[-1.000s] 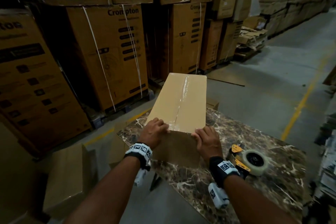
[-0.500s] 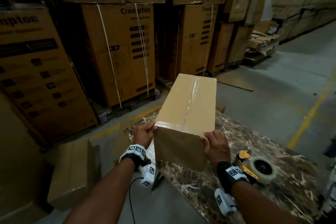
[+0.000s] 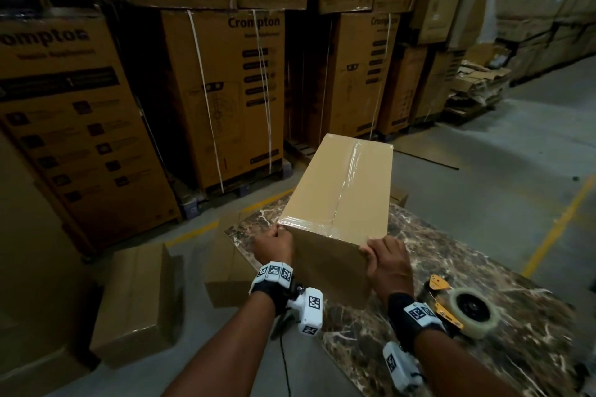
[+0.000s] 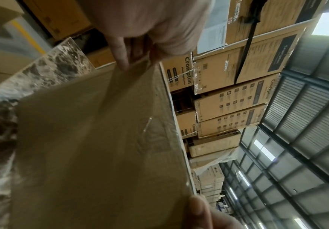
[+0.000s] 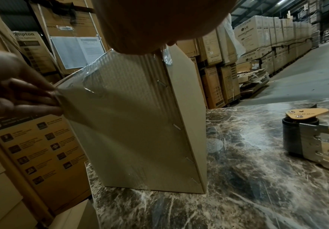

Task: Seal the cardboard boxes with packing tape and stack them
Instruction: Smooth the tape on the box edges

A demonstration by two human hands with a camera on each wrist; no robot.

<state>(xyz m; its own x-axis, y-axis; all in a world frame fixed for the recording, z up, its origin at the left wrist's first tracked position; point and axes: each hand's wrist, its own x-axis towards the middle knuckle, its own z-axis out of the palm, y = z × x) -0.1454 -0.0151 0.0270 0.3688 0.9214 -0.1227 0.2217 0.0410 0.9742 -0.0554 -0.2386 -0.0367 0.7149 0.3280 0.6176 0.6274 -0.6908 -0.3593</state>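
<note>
Head view, lower right of the frame: a dark marble-patterned desk [image 3: 371, 348], brown with pale veins running through it. Standing on it, centre frame, is a tall plain cardboard box [image 3: 342, 200], clear tape shining down its top seam, and the right wrist view shows its bottom edge sitting on the stone. At the far right of the frame a tape dispenser [image 3: 464, 309] lies on the desk, its roll lying flat, well apart from the box. Down on the grey concrete floor [image 3: 483, 171], lower left, sits another plain carton [image 3: 135, 300], with a yellow line [image 3: 554, 222] painted at right
</note>
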